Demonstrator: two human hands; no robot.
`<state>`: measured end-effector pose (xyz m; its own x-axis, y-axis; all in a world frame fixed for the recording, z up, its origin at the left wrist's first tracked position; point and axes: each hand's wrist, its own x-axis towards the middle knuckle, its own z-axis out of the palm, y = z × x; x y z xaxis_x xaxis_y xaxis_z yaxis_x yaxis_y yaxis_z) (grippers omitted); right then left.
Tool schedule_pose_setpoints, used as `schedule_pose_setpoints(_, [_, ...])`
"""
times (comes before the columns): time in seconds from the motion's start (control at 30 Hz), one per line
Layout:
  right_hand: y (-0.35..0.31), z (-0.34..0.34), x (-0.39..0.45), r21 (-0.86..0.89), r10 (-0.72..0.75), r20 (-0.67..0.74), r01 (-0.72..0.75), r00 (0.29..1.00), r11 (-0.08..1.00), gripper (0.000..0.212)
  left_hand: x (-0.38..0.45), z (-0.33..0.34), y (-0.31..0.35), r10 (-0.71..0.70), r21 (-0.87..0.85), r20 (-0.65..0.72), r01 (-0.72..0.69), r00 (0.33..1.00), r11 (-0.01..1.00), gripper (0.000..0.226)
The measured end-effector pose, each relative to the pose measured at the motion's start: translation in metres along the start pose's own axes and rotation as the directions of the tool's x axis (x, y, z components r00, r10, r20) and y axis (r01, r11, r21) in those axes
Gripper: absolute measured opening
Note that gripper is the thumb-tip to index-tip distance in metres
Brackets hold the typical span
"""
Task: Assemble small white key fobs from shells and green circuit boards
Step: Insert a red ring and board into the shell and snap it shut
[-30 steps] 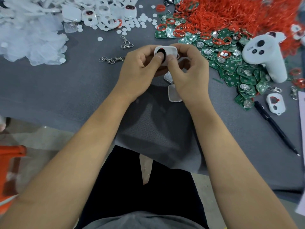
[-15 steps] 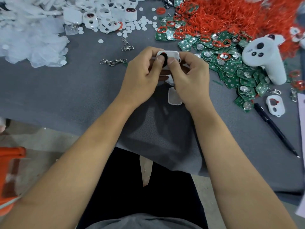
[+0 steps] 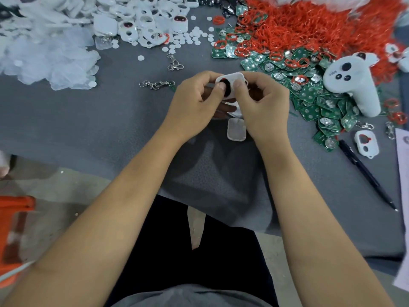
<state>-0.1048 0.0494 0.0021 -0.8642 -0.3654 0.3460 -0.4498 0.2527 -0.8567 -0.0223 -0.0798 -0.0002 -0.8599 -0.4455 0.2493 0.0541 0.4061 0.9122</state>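
My left hand (image 3: 192, 107) and my right hand (image 3: 263, 105) both grip one small white key fob shell (image 3: 232, 79) above the grey mat. Both thumbs press on a black and red insert in the shell's face. A second white shell half (image 3: 236, 129) lies on the mat just below my right hand. Green circuit boards (image 3: 309, 94) are heaped to the right. More white shells (image 3: 143, 21) are piled at the back.
Red rubber rings (image 3: 309, 23) are heaped at the back right. A white game controller (image 3: 354, 83) lies on the boards. A lone shell (image 3: 365, 144) and a black pen (image 3: 367, 176) lie at the right. Metal clasps (image 3: 157, 84), white discs (image 3: 190, 38) and clear plastic bags (image 3: 44, 56) lie left.
Both hands stay on the same shell with the thumbs pressing its face; the thumbs have shifted slightly. The camera view has drifted a little.
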Motion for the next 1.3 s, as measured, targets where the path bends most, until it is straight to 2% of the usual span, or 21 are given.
schedule_pose_setpoints(0.23, [0.002, 0.000, -0.003, -0.069, -0.022, 0.013, 0.023, 1.000, 0.997, 0.017, 0.001, 0.002, -0.003, -0.033, -0.070, 0.077, 0.038, 0.997, 0.997, 0.018])
schedule_pose_setpoints(0.37, [0.004, -0.013, -0.002, -0.099, -0.116, -0.093, 0.107, 0.989, 0.989, 0.016, 0.001, 0.002, -0.004, -0.088, -0.176, 0.069, 0.099, 0.994, 0.979, 0.019])
schedule_pose_setpoints(0.47, [0.017, -0.034, 0.002, -0.163, -0.080, -0.227, 0.043, 0.971, 0.986, 0.023, 0.003, 0.002, -0.006, -0.102, -0.207, 0.073, 0.116, 0.992, 0.972, 0.022])
schedule_pose_setpoints(0.57, [0.028, -0.053, -0.003, -0.222, -0.001, -0.282, -0.065, 0.959, 0.973, 0.027, 0.005, 0.001, -0.009, -0.096, -0.245, 0.064, 0.109, 0.993, 0.963, 0.024])
schedule_pose_setpoints(0.67, [0.033, -0.063, -0.013, -0.316, 0.048, -0.218, -0.117, 0.975, 0.942, 0.023, 0.006, 0.001, -0.011, -0.100, -0.280, 0.042, 0.108, 0.994, 0.954, 0.025])
schedule_pose_setpoints(0.77, [0.033, -0.064, -0.017, -0.409, 0.046, -0.152, -0.105, 0.987, 0.906, 0.020, 0.005, 0.001, -0.011, -0.086, -0.276, 0.042, 0.094, 0.995, 0.956, 0.026])
schedule_pose_setpoints(0.93, [0.034, -0.056, -0.016, -0.486, -0.075, 0.065, 0.097, 0.995, 0.868, 0.028, 0.005, 0.001, -0.009, -0.088, -0.268, 0.053, 0.099, 0.995, 0.958, 0.027])
schedule_pose_setpoints(1.07, [0.028, -0.043, -0.009, -0.496, -0.145, 0.164, 0.208, 0.976, 0.843, 0.028, 0.006, 0.001, -0.008, -0.091, -0.287, 0.040, 0.099, 0.995, 0.953, 0.027])
schedule_pose_setpoints(1.2, [0.019, -0.031, 0.008, -0.547, -0.059, 0.312, 0.230, 0.948, 0.805, 0.038, 0.006, 0.000, -0.008, -0.092, -0.285, 0.027, 0.096, 0.995, 0.954, 0.030])
schedule_pose_setpoints(1.3, [0.016, -0.029, 0.020, -0.533, 0.030, 0.370, 0.186, 0.928, 0.826, 0.038, 0.006, 0.000, -0.009, -0.085, -0.278, 0.011, 0.084, 0.996, 0.957, 0.029])
